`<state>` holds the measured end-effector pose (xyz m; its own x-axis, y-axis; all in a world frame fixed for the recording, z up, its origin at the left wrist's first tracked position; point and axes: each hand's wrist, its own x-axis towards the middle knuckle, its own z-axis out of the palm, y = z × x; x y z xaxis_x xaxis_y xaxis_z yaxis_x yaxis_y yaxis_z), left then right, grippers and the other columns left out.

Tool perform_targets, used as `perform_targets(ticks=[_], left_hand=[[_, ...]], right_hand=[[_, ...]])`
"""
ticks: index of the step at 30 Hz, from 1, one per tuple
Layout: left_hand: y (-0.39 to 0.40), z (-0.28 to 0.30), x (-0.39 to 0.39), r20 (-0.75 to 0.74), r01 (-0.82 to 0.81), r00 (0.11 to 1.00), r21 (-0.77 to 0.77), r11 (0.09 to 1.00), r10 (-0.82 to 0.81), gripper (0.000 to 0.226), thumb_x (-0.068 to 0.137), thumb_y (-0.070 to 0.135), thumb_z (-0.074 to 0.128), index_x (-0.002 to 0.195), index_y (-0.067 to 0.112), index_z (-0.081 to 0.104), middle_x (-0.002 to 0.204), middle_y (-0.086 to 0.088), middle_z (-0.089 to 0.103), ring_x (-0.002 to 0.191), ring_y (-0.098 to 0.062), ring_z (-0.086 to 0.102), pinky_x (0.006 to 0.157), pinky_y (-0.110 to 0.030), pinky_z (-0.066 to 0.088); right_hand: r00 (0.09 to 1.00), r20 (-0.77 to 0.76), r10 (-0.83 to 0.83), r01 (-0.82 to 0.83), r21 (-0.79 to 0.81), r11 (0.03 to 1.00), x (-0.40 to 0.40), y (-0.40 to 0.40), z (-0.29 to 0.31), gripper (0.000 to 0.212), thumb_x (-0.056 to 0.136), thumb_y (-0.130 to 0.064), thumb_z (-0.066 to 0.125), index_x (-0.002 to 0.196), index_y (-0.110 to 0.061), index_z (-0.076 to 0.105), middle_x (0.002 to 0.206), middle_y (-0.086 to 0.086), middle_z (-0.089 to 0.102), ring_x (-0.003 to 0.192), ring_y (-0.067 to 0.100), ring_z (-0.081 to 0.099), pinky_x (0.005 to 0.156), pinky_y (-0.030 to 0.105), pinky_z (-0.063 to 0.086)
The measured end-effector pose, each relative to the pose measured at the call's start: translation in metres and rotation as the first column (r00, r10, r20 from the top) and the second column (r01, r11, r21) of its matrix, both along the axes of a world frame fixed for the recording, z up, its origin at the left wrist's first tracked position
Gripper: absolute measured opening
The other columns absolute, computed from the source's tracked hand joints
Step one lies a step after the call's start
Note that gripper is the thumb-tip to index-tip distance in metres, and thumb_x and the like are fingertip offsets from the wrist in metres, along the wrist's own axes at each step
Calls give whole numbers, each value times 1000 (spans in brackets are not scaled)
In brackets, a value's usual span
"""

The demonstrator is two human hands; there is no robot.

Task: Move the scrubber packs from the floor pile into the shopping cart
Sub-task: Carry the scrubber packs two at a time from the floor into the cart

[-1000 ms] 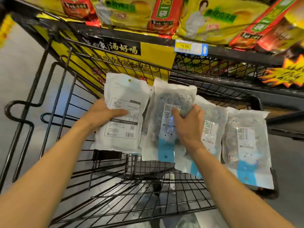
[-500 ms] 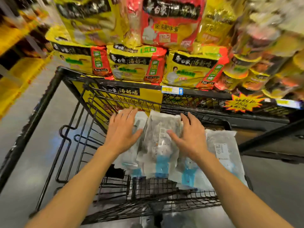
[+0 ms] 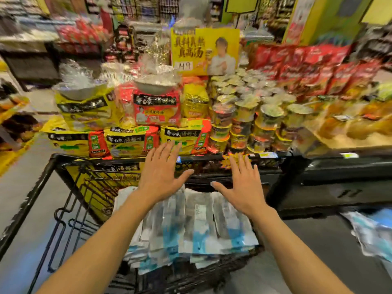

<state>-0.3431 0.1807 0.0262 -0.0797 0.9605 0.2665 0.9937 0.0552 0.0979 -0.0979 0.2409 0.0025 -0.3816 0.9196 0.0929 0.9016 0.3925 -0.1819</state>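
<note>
Several scrubber packs (image 3: pixel 197 228), clear bags with white and blue labels, lie side by side inside the black wire shopping cart (image 3: pixel 48 172). My left hand (image 3: pixel 161 175) hovers above them with fingers spread and straight, holding nothing. My right hand (image 3: pixel 241 185) is raised beside it, also spread and empty. Both hands are above the packs and apart from them. More scrubber packs (image 3: pixel 369 232) lie on the floor at the right edge, blurred.
Right behind the cart stands a display of yellow and red noodle bags (image 3: pixel 131 141) and stacked cup noodles (image 3: pixel 250 115). A black low shelf (image 3: pixel 331 183) runs to the right. Grey floor (image 3: pixel 19 196) lies left of the cart.
Both hands have let go of the packs and lifted off them with fingers spread. The packs now lie in the cart. The view has tilted up toward the display.
</note>
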Motion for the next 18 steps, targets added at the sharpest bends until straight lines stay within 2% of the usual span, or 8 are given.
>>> perform_targets(ticks=[3, 5, 9, 14, 18], left_hand=[[14, 12, 46, -19, 95, 995, 13, 995, -95, 110, 76, 91, -10, 165, 26, -2, 173, -3, -3, 160, -25, -2, 129, -47, 0], [24, 15, 82, -31, 170, 985, 18, 985, -170, 106, 78, 91, -6, 164, 28, -11, 171, -1, -18, 159, -23, -15, 129, -46, -7], [37, 12, 162, -17, 298, 955, 57, 953, -297, 100, 85, 88, 11, 164, 29, -5, 171, 0, -10, 159, -22, -12, 129, -49, -4], [63, 15, 277, -45, 494, 869, 64, 867, -492, 103, 85, 90, 7, 164, 26, -7, 171, 2, -9, 160, -23, -7, 129, -50, 1], [89, 31, 378, -9, 600, 798, 105, 793, -603, 103, 87, 89, 12, 165, 24, -5, 172, 3, -6, 160, -22, -2, 129, -48, 3]], right_hand=[[996, -11, -86, 86, 51, 995, 61, -4, 14, 117, 76, -95, 8, 166, -21, -4, 174, 5, -5, 161, 24, -8, 128, 48, -3], [987, -8, -163, 163, 79, 983, 109, -8, 18, 119, 74, -96, 2, 166, -20, -5, 174, 5, -7, 161, 23, -10, 128, 48, -3], [945, -27, -326, 327, 86, 941, 214, -26, 19, 135, 59, -101, -17, 166, -19, 0, 174, 5, -4, 161, 24, -6, 128, 48, 0], [861, -81, -502, 508, 64, 859, 338, -62, 23, 138, 56, -104, -14, 166, -20, 1, 174, 5, -3, 161, 25, -5, 128, 49, -1], [754, -126, -644, 655, 78, 752, 421, -89, 33, 142, 55, -105, -13, 166, -20, 5, 175, 5, 1, 161, 26, -3, 129, 52, 2]])
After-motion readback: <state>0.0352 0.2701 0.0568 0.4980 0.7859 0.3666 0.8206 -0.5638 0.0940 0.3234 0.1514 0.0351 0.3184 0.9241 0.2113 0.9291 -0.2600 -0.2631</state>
